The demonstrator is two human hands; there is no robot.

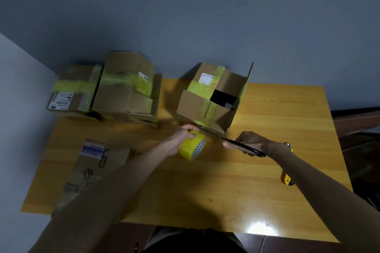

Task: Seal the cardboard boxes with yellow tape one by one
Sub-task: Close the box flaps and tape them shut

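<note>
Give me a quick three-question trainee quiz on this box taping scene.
1. True or false: the left hand holds the tape roll.
2. What does the right hand grip? A) scissors B) a marker C) a stapler
3. Short answer: is the box nearest the hands fully closed on top?

Key:
1. True.
2. A.
3. No. A dark opening shows on its right side.
</note>
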